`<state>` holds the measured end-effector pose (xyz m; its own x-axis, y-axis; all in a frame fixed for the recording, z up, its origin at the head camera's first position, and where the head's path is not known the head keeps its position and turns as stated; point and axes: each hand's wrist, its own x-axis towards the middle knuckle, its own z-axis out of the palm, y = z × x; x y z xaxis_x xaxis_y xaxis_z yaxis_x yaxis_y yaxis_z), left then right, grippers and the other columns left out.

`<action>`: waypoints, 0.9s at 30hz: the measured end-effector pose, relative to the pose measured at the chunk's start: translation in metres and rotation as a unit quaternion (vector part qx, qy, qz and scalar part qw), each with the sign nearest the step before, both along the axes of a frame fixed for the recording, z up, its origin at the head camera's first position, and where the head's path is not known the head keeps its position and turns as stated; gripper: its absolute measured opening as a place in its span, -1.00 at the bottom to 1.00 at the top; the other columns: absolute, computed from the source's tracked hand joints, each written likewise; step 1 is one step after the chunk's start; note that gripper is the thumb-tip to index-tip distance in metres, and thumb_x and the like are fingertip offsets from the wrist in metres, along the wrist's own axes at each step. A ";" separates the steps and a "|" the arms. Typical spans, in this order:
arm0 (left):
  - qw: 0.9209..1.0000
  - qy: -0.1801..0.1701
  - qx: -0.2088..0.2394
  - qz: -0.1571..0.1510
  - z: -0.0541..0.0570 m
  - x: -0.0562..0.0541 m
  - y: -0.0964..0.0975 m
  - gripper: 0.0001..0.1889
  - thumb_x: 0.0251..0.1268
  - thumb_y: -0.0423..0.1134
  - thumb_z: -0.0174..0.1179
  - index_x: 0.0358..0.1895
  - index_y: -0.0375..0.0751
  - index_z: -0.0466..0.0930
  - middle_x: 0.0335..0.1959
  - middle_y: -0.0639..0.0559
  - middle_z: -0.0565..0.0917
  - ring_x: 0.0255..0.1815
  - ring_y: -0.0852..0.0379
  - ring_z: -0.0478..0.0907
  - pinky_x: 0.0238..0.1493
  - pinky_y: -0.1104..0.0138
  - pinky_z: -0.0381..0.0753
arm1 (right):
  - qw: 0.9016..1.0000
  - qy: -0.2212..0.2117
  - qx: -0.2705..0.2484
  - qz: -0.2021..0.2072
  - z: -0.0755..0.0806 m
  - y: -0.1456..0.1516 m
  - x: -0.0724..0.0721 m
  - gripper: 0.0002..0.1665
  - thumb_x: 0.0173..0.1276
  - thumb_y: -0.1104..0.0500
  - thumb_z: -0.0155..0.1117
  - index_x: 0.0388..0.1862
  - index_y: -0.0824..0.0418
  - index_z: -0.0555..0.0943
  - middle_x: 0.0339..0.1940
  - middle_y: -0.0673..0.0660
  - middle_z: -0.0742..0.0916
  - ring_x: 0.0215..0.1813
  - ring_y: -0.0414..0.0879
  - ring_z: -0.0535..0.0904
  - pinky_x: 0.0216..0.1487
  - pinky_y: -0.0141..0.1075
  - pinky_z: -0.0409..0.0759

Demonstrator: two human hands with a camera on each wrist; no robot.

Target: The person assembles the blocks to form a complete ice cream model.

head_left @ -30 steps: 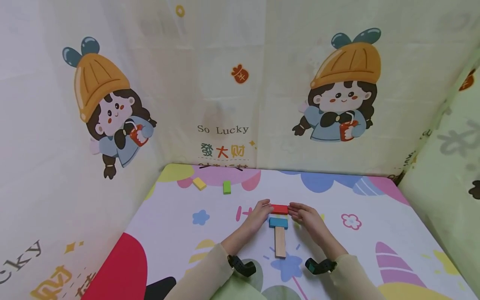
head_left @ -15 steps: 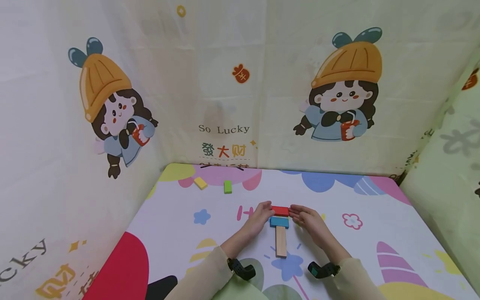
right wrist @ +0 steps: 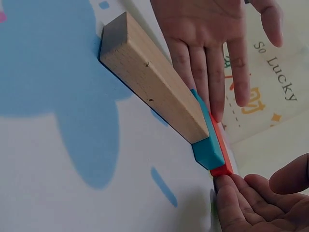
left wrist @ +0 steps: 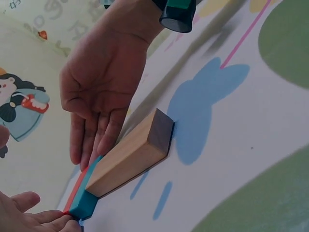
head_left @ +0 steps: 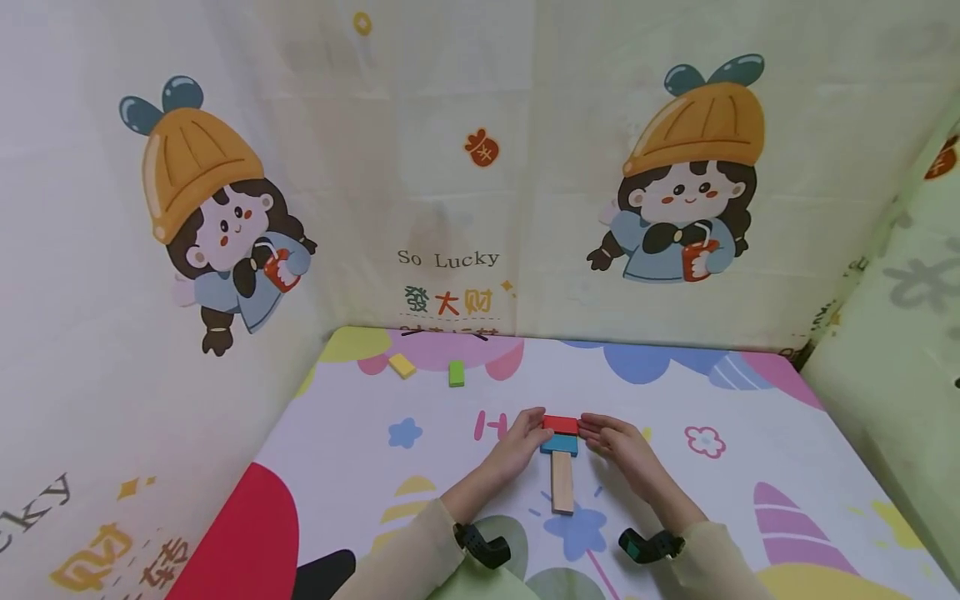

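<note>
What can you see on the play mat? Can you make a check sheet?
Surface: printed play mat, flat.
Job's things: red block, blue block and wooden block lying in a T shape.
Clutter: yellow block and green block near the back wall.
Grippers: left hand and right hand, straight fingers at the red block's ends.
Cables: nothing seen.
Surroundings: cartoon-print walls.

Between the hands sat a red block (head_left: pixel 560 423), a teal-blue block (head_left: pixel 558 444) and a plain wood-coloured block (head_left: pixel 561 482). Further out past the left hand (head_left: pixel 517 442) were a yellow block (head_left: pixel 402 366) and a green block (head_left: pixel 456 373), all on a mat (head_left: pixel 750 433) printed with pastel flowers.
</note>
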<state>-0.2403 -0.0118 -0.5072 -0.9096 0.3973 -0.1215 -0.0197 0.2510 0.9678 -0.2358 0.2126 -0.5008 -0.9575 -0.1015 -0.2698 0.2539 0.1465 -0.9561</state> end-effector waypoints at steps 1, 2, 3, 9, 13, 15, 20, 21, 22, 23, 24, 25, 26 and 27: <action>1.000 0.002 -0.001 0.002 0.000 0.001 0.000 -0.35 0.60 0.04 0.01 0.60 -0.11 0.17 0.61 -0.11 0.29 0.63 -0.15 0.21 0.51 -0.11 0.34 | 1.000 0.000 0.000 0.001 0.000 0.000 0.000 -0.41 0.61 0.26 -0.24 0.52 0.44 0.34 0.46 0.41 0.53 0.45 0.16 0.53 0.28 -0.32 0.61; 1.000 0.001 0.000 0.004 0.000 0.001 -0.001 -0.36 0.59 0.04 0.01 0.60 -0.11 0.17 0.61 -0.11 0.29 0.63 -0.14 0.21 0.52 -0.11 0.33 | 1.000 0.000 -0.002 0.003 0.000 0.000 0.000 -0.41 0.61 0.26 -0.24 0.52 0.44 0.34 0.46 0.41 0.53 0.45 0.15 0.53 0.27 -0.33 0.61; 1.000 0.003 0.000 0.005 0.000 0.002 -0.001 -0.36 0.59 0.04 0.01 0.60 -0.11 0.17 0.61 -0.11 0.30 0.63 -0.15 0.21 0.52 -0.11 0.33 | 1.000 -0.001 -0.002 0.002 0.000 0.000 0.001 -0.42 0.61 0.25 -0.23 0.52 0.43 0.35 0.45 0.40 0.54 0.44 0.14 0.54 0.26 -0.35 0.61; 1.000 0.003 0.004 0.003 0.002 0.007 0.000 -0.35 0.59 0.03 0.02 0.60 -0.13 0.17 0.62 -0.11 0.28 0.64 -0.16 0.19 0.53 -0.09 0.32 | 1.000 0.000 -0.001 0.002 -0.001 -0.001 0.005 -0.42 0.62 0.26 -0.22 0.52 0.44 0.34 0.44 0.41 0.55 0.42 0.14 0.56 0.27 -0.32 0.62; 1.000 -0.004 0.007 0.001 0.002 0.011 0.001 -0.34 0.58 0.05 0.03 0.60 -0.12 0.17 0.63 -0.13 0.26 0.64 -0.17 0.18 0.54 -0.09 0.30 | 1.000 0.004 0.005 0.005 -0.003 -0.002 0.007 -0.43 0.62 0.26 -0.21 0.51 0.45 0.35 0.43 0.41 0.56 0.42 0.16 0.56 0.29 -0.28 0.61; 1.000 -0.006 0.004 -0.002 0.002 0.012 0.002 -0.34 0.58 0.06 0.04 0.60 -0.09 0.17 0.63 -0.13 0.25 0.64 -0.18 0.18 0.53 -0.09 0.32 | 1.000 0.005 0.008 0.000 -0.004 -0.001 0.007 -0.43 0.62 0.26 -0.21 0.50 0.44 0.36 0.42 0.40 0.57 0.41 0.15 0.57 0.28 -0.28 0.62; 1.000 -0.003 0.003 -0.005 0.000 0.014 0.002 -0.31 0.57 0.09 0.05 0.61 -0.11 0.15 0.63 -0.14 0.24 0.64 -0.18 0.19 0.52 -0.08 0.35 | 0.998 0.032 0.045 0.009 -0.007 -0.001 0.008 -0.45 0.62 0.22 -0.12 0.48 0.42 0.39 0.38 0.38 0.61 0.39 0.16 0.59 0.33 -0.16 0.60; 1.000 -0.001 0.000 -0.003 0.000 0.014 0.002 -0.32 0.57 0.09 0.04 0.61 -0.11 0.16 0.63 -0.13 0.26 0.63 -0.17 0.20 0.51 -0.09 0.35 | 0.997 0.045 0.067 0.012 -0.007 -0.002 0.010 -0.46 0.61 0.22 -0.07 0.47 0.40 0.42 0.36 0.36 0.63 0.37 0.17 0.60 0.35 -0.11 0.59; 1.000 0.004 -0.005 -0.001 -0.001 0.013 0.001 -0.33 0.58 0.08 0.03 0.60 -0.12 0.17 0.62 -0.13 0.27 0.63 -0.18 0.21 0.51 -0.10 0.35 | 0.993 0.061 0.097 0.018 -0.007 -0.002 0.011 -0.48 0.60 0.21 -0.02 0.45 0.37 0.45 0.34 0.35 0.65 0.36 0.18 0.61 0.35 -0.06 0.59; 1.000 0.007 -0.011 0.003 -0.001 0.012 0.000 -0.35 0.58 0.07 0.01 0.59 -0.11 0.19 0.61 -0.12 0.29 0.62 -0.17 0.22 0.51 -0.11 0.35 | 0.988 0.078 0.129 0.025 -0.007 -0.003 0.012 -0.49 0.59 0.20 0.03 0.43 0.35 0.48 0.32 0.33 0.67 0.34 0.20 0.62 0.34 0.00 0.59; 1.000 0.010 -0.020 0.007 -0.003 0.011 0.000 -0.37 0.59 0.07 0.01 0.58 -0.09 0.22 0.60 -0.12 0.31 0.61 -0.17 0.24 0.50 -0.13 0.36 | 0.981 0.098 0.163 0.030 -0.007 -0.003 0.014 -0.51 0.57 0.20 0.08 0.40 0.32 0.51 0.30 0.32 0.68 0.31 0.20 0.63 0.32 0.04 0.60; 0.999 0.016 -0.028 0.012 -0.003 0.009 -0.001 -0.40 0.59 0.05 0.00 0.56 -0.09 0.26 0.59 -0.13 0.33 0.60 -0.19 0.25 0.49 -0.14 0.36 | 0.973 0.115 0.196 0.033 -0.007 -0.004 0.014 -0.53 0.55 0.19 0.13 0.37 0.29 0.54 0.28 0.29 0.70 0.29 0.21 0.65 0.30 0.06 0.62; 0.999 0.021 -0.036 0.016 -0.004 0.007 -0.003 -0.42 0.59 0.05 0.00 0.54 -0.07 0.29 0.57 -0.13 0.36 0.59 -0.20 0.27 0.47 -0.16 0.38 | 0.964 0.134 0.225 0.040 -0.007 -0.004 0.015 -0.55 0.54 0.19 0.17 0.34 0.27 0.57 0.27 0.28 0.70 0.28 0.21 0.65 0.28 0.08 0.62; 0.998 0.026 -0.044 0.021 -0.005 0.005 -0.004 -0.44 0.59 0.05 0.00 0.52 -0.06 0.32 0.56 -0.14 0.38 0.58 -0.20 0.28 0.46 -0.17 0.39 | 0.955 0.152 0.250 0.049 -0.007 -0.004 0.015 -0.56 0.52 0.19 0.21 0.32 0.25 0.59 0.28 0.27 0.68 0.27 0.22 0.64 0.27 0.09 0.63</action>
<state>-0.2349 -0.0161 -0.5126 -0.9316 0.3476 -0.1063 0.0177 0.3354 0.9419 -0.2212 0.2084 -0.5082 -0.9919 -0.1256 -0.0184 -0.0631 0.6135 -0.7872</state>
